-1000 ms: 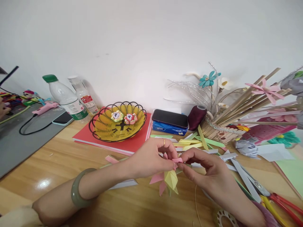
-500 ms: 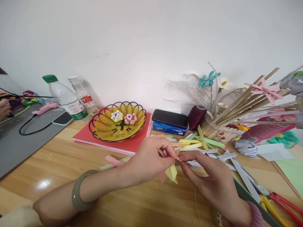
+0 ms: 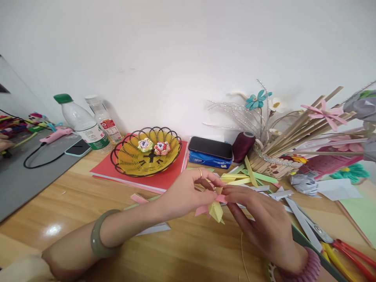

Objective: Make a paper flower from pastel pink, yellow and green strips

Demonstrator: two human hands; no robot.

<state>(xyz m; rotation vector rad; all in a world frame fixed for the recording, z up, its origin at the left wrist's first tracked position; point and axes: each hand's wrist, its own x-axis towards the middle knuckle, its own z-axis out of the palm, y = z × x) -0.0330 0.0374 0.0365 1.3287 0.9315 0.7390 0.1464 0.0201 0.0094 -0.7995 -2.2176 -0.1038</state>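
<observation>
Between my hands, just above the wooden table, is a folded paper flower (image 3: 216,211) in pale yellow and pink. My left hand (image 3: 192,194), wearing a gold ring, pinches it from the left with thumb and fingers. From the right, the fingertips of my right hand (image 3: 261,217) close on its pink strip. Part of the flower is hidden behind the fingers. Under my left forearm lie folded paper strips (image 3: 139,199) in pink and green, with a white strip (image 3: 155,228) nearer me. Yellow, green and white paper strips (image 3: 239,178) lie behind my right hand.
Two finished paper flowers (image 3: 154,146) sit in a yellow woven basket (image 3: 129,166) on red paper (image 3: 101,166). Scissors (image 3: 326,235) lie at right. A phone (image 3: 210,147) rests on a blue tissue pack (image 3: 208,159). Bottles (image 3: 85,129) stand at left; another person's hand (image 3: 4,143) shows at the edge.
My right hand has shifted slightly left, closer to my left fingers. The flower has turned a little, showing more pink. A white strip has come into view below my left forearm.
</observation>
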